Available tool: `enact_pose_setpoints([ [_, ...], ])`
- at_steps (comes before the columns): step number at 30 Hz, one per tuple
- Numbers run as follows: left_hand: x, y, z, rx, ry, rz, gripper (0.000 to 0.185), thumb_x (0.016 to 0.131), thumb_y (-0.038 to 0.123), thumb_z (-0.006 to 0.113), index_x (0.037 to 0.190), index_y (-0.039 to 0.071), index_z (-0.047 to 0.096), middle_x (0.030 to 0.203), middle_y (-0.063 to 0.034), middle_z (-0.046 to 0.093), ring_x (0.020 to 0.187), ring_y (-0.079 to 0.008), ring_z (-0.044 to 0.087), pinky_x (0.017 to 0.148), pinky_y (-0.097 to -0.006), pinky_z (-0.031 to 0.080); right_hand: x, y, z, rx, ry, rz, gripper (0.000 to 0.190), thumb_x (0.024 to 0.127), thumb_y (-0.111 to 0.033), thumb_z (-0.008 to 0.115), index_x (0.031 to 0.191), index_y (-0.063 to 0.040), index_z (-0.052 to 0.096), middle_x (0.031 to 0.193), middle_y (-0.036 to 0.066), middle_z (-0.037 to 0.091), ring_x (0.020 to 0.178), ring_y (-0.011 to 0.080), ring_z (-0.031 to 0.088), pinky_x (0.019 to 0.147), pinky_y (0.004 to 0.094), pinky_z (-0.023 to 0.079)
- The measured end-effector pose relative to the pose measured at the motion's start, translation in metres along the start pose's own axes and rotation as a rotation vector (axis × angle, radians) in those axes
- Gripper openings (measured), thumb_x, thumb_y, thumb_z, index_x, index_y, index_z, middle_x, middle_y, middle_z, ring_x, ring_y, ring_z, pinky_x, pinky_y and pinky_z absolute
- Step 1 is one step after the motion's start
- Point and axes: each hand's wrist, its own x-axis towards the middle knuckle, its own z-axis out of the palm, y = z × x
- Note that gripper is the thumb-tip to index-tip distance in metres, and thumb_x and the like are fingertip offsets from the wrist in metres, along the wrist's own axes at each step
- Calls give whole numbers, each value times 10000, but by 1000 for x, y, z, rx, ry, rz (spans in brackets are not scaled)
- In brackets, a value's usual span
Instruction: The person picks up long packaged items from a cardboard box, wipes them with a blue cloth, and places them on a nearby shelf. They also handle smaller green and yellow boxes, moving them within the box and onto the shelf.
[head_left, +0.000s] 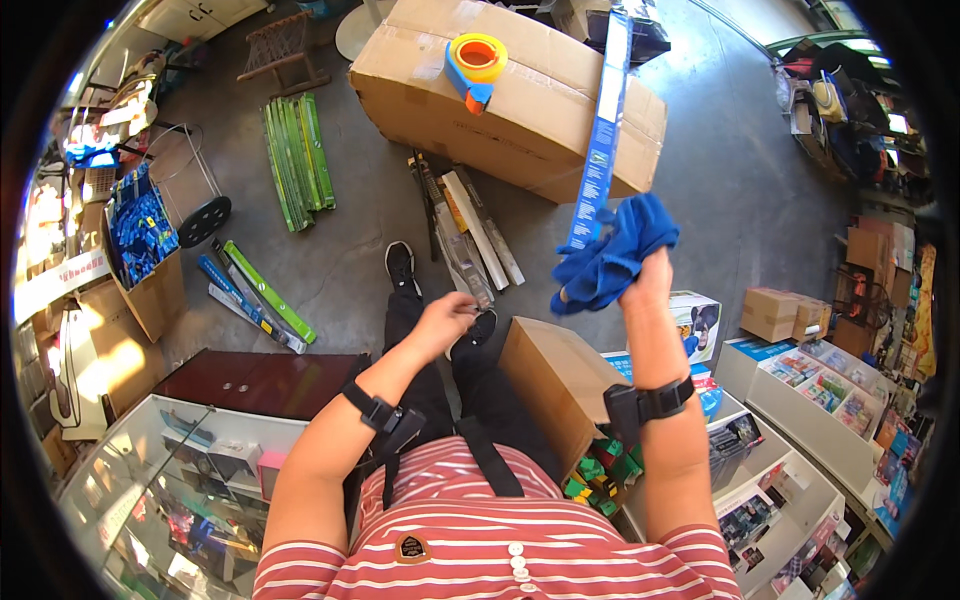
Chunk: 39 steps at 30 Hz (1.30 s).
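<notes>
My right hand (646, 283) is closed on a crumpled blue cloth (619, 255). The cloth touches or overlaps the lower end of a long, narrow blue-and-white box (596, 172), which reaches up past the large cardboard carton (510, 142); whether the hand also grips the box is hidden. My left hand (448, 322) is over my legs, fingers curled, near the end of a pile of long narrow packages (461, 232) on the floor; nothing plainly shows in it. A tape dispenser (476, 64) with yellow tape lies on the carton.
Green long boxes (296, 161) lie on the floor at the left, with more long packages (259, 292) nearer me. A stool (204, 222) stands beside an open carton of blue packets (142, 232). An open carton (555, 375) stands by my right leg; display cases flank me.
</notes>
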Motion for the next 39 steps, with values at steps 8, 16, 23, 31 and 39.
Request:
enact_pose_setpoints([
  [8, 134, -186, -135, 398, 339, -266, 240, 774, 21, 550, 1007, -23, 589, 783, -106, 629, 634, -174, 589, 539, -291, 463, 175, 1, 77, -222, 50, -276, 522, 941, -473, 435, 1220, -42, 527, 1194, 107, 586, 1027, 284, 592, 896, 467, 477],
  [16, 243, -224, -168, 290, 394, -222, 252, 805, 156, 570, 998, 1, 619, 929, -214, 652, 907, -353, 625, 808, -390, 482, 166, 208, 60, -747, -267, -414, 219, 903, -125, 538, 1091, -15, 548, 955, 78, 598, 798, 182, 605, 710, 300, 504],
  [23, 350, -250, -183, 498, 456, -202, 252, 805, 196, 587, 970, 6, 608, 961, -221, 626, 937, -381, 595, 803, -425, 479, 318, 388, -134, -1192, 124, 138, 449, 784, -134, 656, 1194, -12, 517, 1048, 88, 590, 960, 188, 567, 834, 324, 457],
  [31, 448, -335, -162, 666, 644, -134, 331, 809, 222, 621, 1053, 21, 523, 1059, -204, 560, 990, -400, 556, 816, -458, 470, 429, 474, -222, -1815, 50, -44, 701, 662, -226, 711, 1287, -33, 460, 1286, 234, 454, 1196, 366, 441, 990, 396, 396],
  [39, 478, -351, -161, 581, 638, -147, 256, 825, 186, 600, 1001, 32, 494, 1019, -198, 583, 962, -401, 566, 799, -464, 468, 478, 497, -242, -1963, 2, 46, 711, 637, -307, 666, 1261, -25, 474, 1230, 221, 513, 1148, 382, 484, 950, 417, 426],
])
